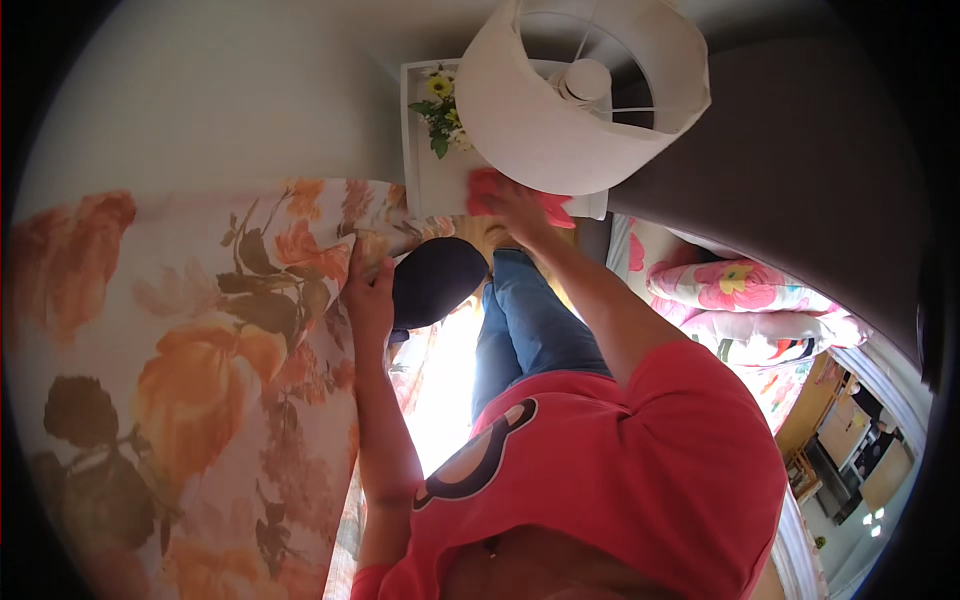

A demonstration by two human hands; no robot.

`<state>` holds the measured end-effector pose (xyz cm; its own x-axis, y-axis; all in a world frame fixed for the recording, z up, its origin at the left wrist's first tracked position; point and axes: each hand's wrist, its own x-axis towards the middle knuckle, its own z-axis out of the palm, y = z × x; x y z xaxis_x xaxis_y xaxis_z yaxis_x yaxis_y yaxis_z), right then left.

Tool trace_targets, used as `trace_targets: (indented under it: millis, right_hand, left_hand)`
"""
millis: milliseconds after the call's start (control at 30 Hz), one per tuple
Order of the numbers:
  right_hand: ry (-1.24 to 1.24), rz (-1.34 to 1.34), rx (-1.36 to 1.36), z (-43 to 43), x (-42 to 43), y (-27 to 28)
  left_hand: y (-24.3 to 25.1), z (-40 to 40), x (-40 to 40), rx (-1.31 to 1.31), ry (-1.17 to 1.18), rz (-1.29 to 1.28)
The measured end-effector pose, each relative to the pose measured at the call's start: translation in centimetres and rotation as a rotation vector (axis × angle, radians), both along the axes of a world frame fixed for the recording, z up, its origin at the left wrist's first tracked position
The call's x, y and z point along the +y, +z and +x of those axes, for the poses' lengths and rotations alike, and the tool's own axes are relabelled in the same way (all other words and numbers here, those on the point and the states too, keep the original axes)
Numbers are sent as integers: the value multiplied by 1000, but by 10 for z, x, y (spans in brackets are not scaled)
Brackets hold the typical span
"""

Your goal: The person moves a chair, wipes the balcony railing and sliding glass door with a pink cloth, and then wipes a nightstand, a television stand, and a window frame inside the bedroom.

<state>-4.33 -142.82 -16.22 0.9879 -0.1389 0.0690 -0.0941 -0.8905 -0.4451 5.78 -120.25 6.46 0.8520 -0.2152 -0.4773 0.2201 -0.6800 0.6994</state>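
Note:
My right hand (517,214) lies over a red cloth (487,187) on a white tray-like tabletop (431,199), near its front edge. The hand and cloth are slightly blurred. Beside them stands a lamp with a white shade (525,135), which hides part of the top. Yellow and white flowers with green leaves (441,112) are at the tabletop's left side. My left hand (369,296) is at the edge of a floral curtain (225,337), its fingers partly behind the fabric; its grip is unclear. A dark rounded object (439,281) is right next to it.
A large dark grey panel (780,150) rises on the right of the lamp. Below it lie floral pillows (739,285). A pale wall (247,97) stands behind the curtain. At the far lower right, wooden furniture (844,427) shows beyond a white frame.

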Motion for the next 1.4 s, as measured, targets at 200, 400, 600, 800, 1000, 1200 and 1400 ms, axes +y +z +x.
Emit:
trace_targets:
  millis: [200, 400, 600, 800, 1000, 1200, 1400]
  right_hand:
    - [-694, -62, 517, -62, -48, -2]
    - [-958, 364, 839, -54, -28, 22]
    - [-818, 44, 544, -52, -30, 58]
    - [-893, -81, 400, -39, -60, -3]
    - [-508, 291, 826, -70, -39, 84]
    - [-841, 78, -82, -41, -115, 133]
    - [-891, 733, -93, -18, -148, 79]
  left_hand:
    - [-7, -4, 7, -29, -1, -136]
    - [-9, -10, 0, -56, -108, -22]
    - [-1, -14, 0, 0, -49, -58]
    - [-7, -7, -26, -24, -183, -45]
    - [-1, -10, -35, -7, -183, -53]
    - [-1, -10, -34, -27, -166, -67]
    - [9, -13, -47, -27, -235, -109]
